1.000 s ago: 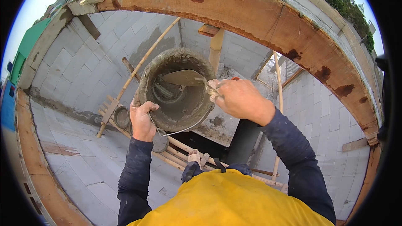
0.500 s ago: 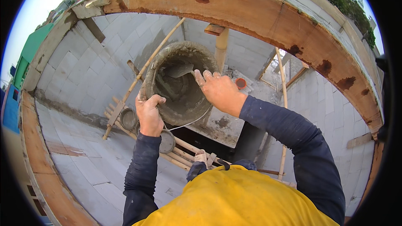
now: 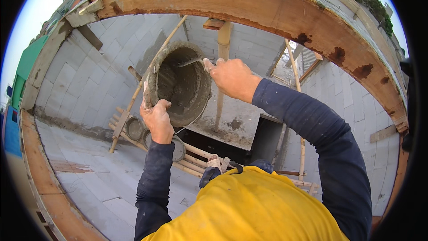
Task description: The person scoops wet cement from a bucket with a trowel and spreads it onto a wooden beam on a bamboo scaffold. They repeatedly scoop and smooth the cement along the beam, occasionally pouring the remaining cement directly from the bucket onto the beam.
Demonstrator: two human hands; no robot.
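Note:
A mortar-crusted bucket (image 3: 203, 96) hangs in front of me, tilted so its mouth faces up and to the right. My left hand (image 3: 157, 119) grips its near left rim, thumb over the edge and fingers hidden behind the wall. Inside, wet grey mortar (image 3: 171, 80) coats the sides and lower part. A trowel (image 3: 191, 61) reaches in over the far right rim, its blade seen nearly edge-on. My right hand (image 3: 234, 78) is closed round the trowel's handle, mostly covered by the fingers. The bucket's thin wire handle (image 3: 179, 129) droops at the near side.
A long wooden form board (image 3: 249, 0) curves across the far side. Behind the bucket stand a slanting bamboo pole (image 3: 171, 35) and an upright bamboo post (image 3: 224, 44). Below lie a bamboo platform (image 3: 189, 163), round containers (image 3: 134, 127) and a dark opening (image 3: 265, 143). Grey block walls (image 3: 93, 76) surround me.
The bucket has moved left and tipped more onto its side. The trowel blade has turned from flat to nearly edge-on, near the rim. An orange round thing beyond my right hand no longer shows.

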